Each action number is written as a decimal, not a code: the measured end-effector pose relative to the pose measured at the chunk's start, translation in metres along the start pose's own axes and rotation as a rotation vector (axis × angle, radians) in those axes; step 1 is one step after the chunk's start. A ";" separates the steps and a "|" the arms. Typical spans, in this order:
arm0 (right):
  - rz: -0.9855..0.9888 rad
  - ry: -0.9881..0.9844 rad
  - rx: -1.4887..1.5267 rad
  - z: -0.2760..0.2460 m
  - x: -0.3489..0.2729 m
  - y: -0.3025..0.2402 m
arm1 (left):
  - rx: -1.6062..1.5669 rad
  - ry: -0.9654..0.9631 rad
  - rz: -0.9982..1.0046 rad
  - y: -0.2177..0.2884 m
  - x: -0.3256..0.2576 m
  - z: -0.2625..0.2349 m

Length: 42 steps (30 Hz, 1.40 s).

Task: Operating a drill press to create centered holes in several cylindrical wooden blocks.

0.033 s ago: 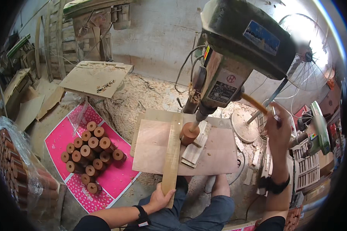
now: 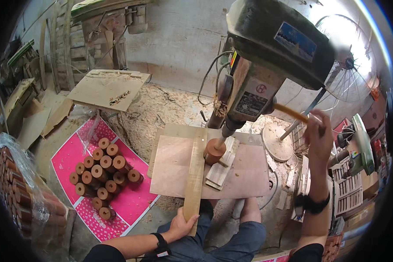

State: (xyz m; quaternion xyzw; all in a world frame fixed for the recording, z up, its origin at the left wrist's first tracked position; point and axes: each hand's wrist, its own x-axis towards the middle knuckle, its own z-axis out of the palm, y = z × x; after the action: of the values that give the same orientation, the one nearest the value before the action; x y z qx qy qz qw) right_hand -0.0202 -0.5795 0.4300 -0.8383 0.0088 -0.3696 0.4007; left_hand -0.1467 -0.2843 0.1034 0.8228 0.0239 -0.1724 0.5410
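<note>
My left hand (image 2: 183, 224) is wrapped around the near end of a long flat wooden strip (image 2: 194, 174), which lies across the drill press's board. The strip's far part runs alongside a reddish-brown wooden cylinder (image 2: 212, 156). That cylinder stands upright under the drill press's chuck (image 2: 229, 128), and the bit meets its top. On its right side lie pale wooden blocks (image 2: 222, 168). My right hand (image 2: 318, 131) is closed around the end of the yellowish feed lever (image 2: 290, 112) of the green drill press (image 2: 279, 32).
Several drilled cylinders (image 2: 105, 161) stand on a pink sheet (image 2: 133, 214) at the left. Plastic-wrapped cylinders (image 2: 22, 196) are stacked beyond it. Wood shavings (image 2: 161, 98) cover the floor behind the board (image 2: 172, 166). A fan (image 2: 347, 81) stands at the far right, and a low board table (image 2: 105, 87) at the back left.
My right hand and the feed lever's end have shifted slightly up and to the right. My left hand, the strip and the cylinder look unmoved.
</note>
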 end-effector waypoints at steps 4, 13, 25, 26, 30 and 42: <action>-0.060 0.056 0.437 0.033 0.078 0.040 | 0.010 0.026 0.027 0.001 0.000 0.001; 0.575 -0.138 0.297 0.098 0.149 0.107 | 0.039 0.039 0.053 0.004 0.000 0.001; 0.374 -0.665 -0.438 -0.050 -0.137 0.128 | 0.764 0.544 0.385 -0.013 0.021 -0.115; 0.406 -0.617 -0.433 -0.065 -0.162 0.132 | 0.773 0.622 0.335 -0.018 0.032 -0.141; 0.659 -0.498 -0.303 -0.112 -0.235 0.136 | 0.615 0.956 0.079 -0.012 0.099 -0.207; 0.900 -0.076 -0.025 -0.150 -0.317 0.067 | -0.103 -0.029 0.328 0.130 0.221 -0.009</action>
State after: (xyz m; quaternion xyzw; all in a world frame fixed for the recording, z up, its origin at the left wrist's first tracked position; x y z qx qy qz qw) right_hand -0.3261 -0.6265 0.2508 -0.7687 0.3623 -0.1275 0.5115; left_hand 0.0928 -0.3627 0.1532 0.7841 -0.1096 -0.0924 0.6038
